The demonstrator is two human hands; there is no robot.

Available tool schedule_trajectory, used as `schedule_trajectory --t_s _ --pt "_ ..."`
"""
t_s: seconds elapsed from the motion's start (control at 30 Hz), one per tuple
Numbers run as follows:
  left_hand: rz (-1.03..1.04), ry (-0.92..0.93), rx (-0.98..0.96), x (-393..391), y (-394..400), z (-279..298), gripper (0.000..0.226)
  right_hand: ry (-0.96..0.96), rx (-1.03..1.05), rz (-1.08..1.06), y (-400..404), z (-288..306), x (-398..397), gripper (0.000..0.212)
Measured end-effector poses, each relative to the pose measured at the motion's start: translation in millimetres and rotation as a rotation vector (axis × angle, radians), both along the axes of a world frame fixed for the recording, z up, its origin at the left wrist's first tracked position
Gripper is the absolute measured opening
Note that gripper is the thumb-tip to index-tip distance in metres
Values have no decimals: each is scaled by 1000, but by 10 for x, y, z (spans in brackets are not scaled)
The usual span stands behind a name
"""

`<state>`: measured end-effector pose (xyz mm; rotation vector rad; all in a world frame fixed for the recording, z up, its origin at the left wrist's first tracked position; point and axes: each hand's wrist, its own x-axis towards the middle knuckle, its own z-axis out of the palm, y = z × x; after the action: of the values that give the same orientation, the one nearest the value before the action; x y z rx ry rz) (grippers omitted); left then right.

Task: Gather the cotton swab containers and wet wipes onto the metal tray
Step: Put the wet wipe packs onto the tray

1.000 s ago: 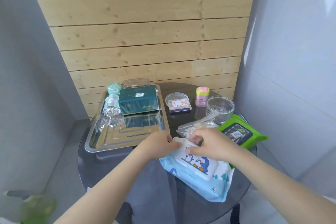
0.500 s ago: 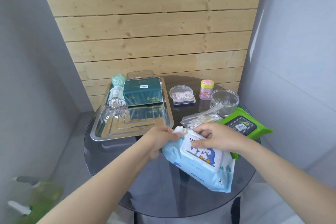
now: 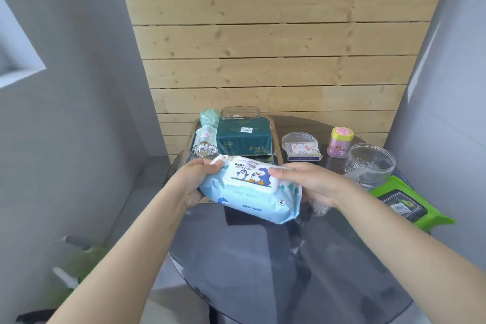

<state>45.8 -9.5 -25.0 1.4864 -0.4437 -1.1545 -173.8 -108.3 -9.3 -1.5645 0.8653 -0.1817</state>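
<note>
A light blue pack of baby wipes (image 3: 252, 192) with a penguin lid hangs in the air over the near end of the metal tray (image 3: 193, 134). My left hand (image 3: 196, 179) grips its left end and my right hand (image 3: 307, 181) grips its right end. On the tray stand a dark green box (image 3: 243, 139), a clear swab tube with a green cap (image 3: 205, 139) and a clear box (image 3: 240, 112). A green wipes pack (image 3: 410, 208) lies at the table's right edge. A bag of swabs (image 3: 319, 208) shows under my right hand.
On the round dark glass table (image 3: 289, 258) sit a round clear lid on a small card box (image 3: 301, 146), a pink and yellow container (image 3: 339, 142) and a large clear round jar (image 3: 370, 166). A wooden plank wall (image 3: 263, 47) stands behind; grey walls flank both sides.
Both hands lifted the baby wipes pack off the table and carried it left and away, over the tray's near end. The camera view tilted up.
</note>
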Motion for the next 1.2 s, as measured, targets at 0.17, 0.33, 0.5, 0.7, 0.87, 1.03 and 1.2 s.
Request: schedule_trajectory --t_s 0.17,0.33,0.5,0.7,0.87,1.03,1.2 --pt "252 101 -58 204 -43 5 23 -45 112 -72 23 -116 411 24" --pt "319 -5 -30 368 -98 27 43 -170 310 -209 164 -240 851 26" --pt "198 -181 -13 411 -114 -42 50 -228 347 -375 123 -279 959 35" --pt "-26 -141 -10 127 -229 -81 57 -225 236 -555 66 -281 694 23" --pt "-167 -127 35 -94 -368 -113 56 -245 188 -698 86 -380 553 41" --pt "-270 -325 24 -244 -436 -160 75 162 -391 -572 119 -357 464 33" --pt "-338 -324 -1 -318 -416 -197 79 399 -650 -384 113 -393 427 36"
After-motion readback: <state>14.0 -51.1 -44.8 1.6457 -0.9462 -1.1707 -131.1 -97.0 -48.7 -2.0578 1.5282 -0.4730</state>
